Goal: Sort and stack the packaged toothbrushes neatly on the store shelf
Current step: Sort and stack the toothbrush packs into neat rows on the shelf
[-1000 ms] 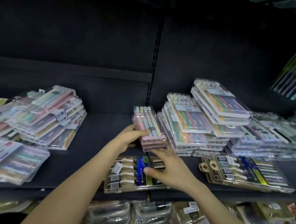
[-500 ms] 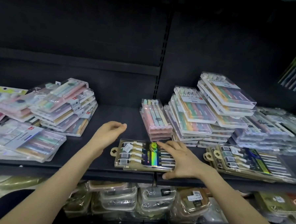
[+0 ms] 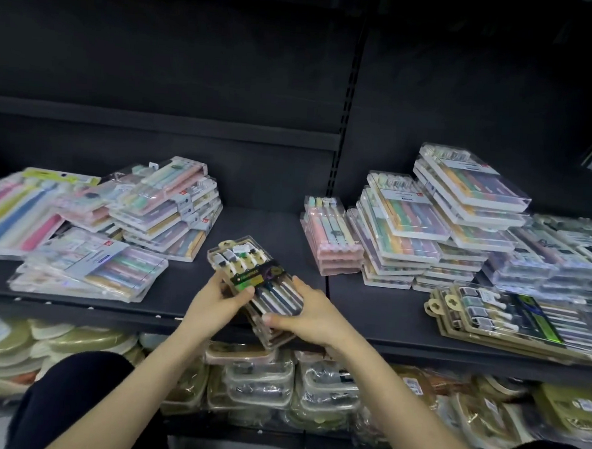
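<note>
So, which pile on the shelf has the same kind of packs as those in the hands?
The low pile at the front right: brown card backing and dark label, like the held packs. The other piles are pastel.

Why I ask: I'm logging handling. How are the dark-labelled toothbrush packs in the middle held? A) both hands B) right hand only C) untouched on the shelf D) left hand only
A: the left hand and the right hand each grip a side of the dark-labelled toothbrush packs.
</note>
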### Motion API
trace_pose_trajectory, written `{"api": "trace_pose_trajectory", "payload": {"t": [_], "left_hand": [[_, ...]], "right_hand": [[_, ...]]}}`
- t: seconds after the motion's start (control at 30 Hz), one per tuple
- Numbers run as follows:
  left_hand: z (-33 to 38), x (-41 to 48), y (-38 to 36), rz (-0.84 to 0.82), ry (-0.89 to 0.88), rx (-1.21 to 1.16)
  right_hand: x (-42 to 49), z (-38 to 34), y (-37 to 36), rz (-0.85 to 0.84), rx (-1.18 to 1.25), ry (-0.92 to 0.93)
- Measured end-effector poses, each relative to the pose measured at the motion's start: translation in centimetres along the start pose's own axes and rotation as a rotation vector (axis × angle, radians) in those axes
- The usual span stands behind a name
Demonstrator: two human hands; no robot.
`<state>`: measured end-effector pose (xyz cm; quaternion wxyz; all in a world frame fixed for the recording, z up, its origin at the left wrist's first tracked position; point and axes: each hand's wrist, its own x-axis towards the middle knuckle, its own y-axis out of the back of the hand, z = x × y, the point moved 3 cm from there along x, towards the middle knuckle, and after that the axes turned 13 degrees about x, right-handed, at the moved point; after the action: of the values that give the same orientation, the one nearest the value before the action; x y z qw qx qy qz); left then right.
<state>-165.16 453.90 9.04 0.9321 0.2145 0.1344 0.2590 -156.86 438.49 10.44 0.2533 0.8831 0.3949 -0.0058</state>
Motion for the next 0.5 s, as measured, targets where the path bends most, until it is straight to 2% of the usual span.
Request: {"api": "trace_pose_trajectory", "payload": {"t": [0.1,0.3,0.43,0.5], "left_hand": [[0.3,2.8,0.3,0.000,-0.048,-0.057],[1.2,9.7,-0.6,-0.053,-0.079,-0.104],[1.9,12.5,-1.1,-0.067,-0.070,-0.099],[2.7,12.4,-0.6,0.058,-0.097,0.011]], "right_hand": [[0.4,-0.4,-0.7,0.062,0.090,0.093],[5.4,-0.6,-1.0,0.404,-0.023,0.101],[7.5,-1.5,-0.5,0.428,-0.028,0.092],[6.4,-2.0,-0.1,0.424,-0.040,0.146]]}}
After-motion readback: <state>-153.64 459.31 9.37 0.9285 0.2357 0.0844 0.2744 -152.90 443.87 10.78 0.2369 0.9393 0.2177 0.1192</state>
